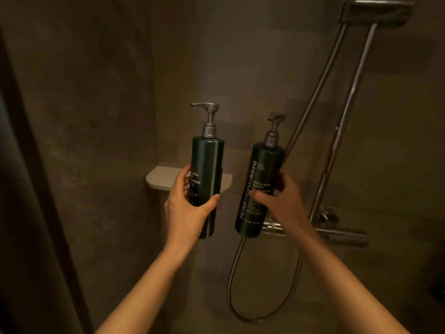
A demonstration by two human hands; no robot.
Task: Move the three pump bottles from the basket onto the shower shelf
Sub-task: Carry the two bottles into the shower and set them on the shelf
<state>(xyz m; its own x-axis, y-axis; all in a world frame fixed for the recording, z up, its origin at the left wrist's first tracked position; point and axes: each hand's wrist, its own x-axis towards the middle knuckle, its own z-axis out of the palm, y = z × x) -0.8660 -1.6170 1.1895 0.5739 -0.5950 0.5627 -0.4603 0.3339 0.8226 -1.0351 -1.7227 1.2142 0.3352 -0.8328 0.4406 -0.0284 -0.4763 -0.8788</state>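
Observation:
Two dark green pump bottles with grey pumps are held up in front of the shower wall. My left hand (186,206) grips the left pump bottle (209,162) around its lower half, upright. My right hand (279,201) grips the right pump bottle (262,174), tilted slightly right, its white label text facing me. Behind the left bottle, a small pale corner shelf (161,177) sticks out of the wall, partly hidden by that bottle and my left hand. No basket and no third bottle are in view.
A chrome shower rail (346,116) and hose (240,273) run down the right wall to a mixer bar (337,233). A shower head bracket (378,10) sits at top right. A dark edge (29,189) borders the left.

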